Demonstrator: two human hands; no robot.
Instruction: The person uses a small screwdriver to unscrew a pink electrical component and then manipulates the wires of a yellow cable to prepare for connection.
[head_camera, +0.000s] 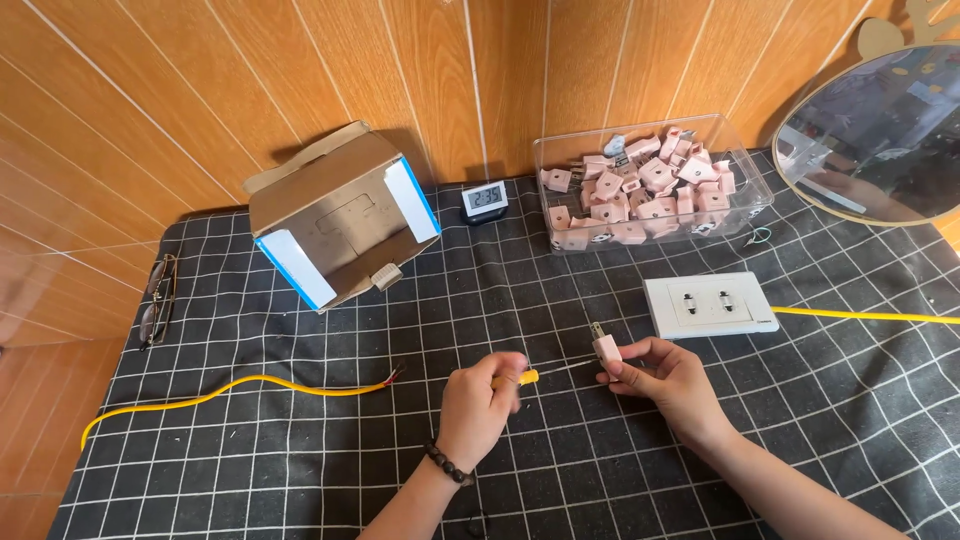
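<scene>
**Screwdriver tip meets pink plug over the checked cloth**

Head view: the left hand (480, 398) is closed around a screwdriver (530, 377); only a short yellow stub of its handle shows past the fingers, and the thin shaft runs right toward a pink plug (604, 346). The right hand (662, 374) pinches that plug between thumb and fingertips, prongs pointing up and away. Whether the shaft tip actually touches the plug cannot be made out. Both hands hover just above the counter (300, 470), which is covered in a black cloth with a white grid.

Just beyond the right hand lies a white double socket (710, 305), its yellow cable (870, 316) cut off at the right edge. A second yellow wire (230, 390) lies left of the left hand, bare strands at its near end. Farther back stand a clear box (745, 190) heaped with pink plugs, a small digital clock (485, 199), a tipped cardboard box (340, 215), and spectacles (158, 298) at the left edge. A round mirror (880, 135) is partly out of frame.
</scene>
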